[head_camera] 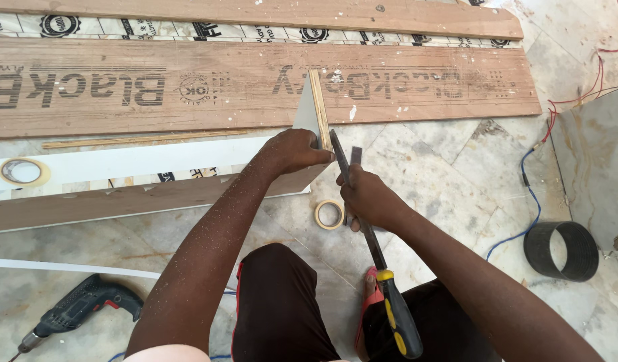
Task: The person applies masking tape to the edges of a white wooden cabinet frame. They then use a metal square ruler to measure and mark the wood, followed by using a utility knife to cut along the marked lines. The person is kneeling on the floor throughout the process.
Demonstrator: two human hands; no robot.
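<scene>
Left hand (292,151) pressed down with fingers curled over the edge of a white laminate-faced board piece (307,114) that stands on edge, its raw ply edge (319,110) facing up and running away from the camera toward the far planks. Right hand (368,198) closed around the blade of a long flat file (362,221), whose tip sits against the board edge just right of the left hand; the file's black-and-yellow handle (397,315) points back near the person's knee. Small tape roll (329,214) on the marble floor (443,167) between the hands, near side. Power drill (81,308) near left, black ring (561,250) at right, another tape roll (22,171) on a white strip at left.
</scene>
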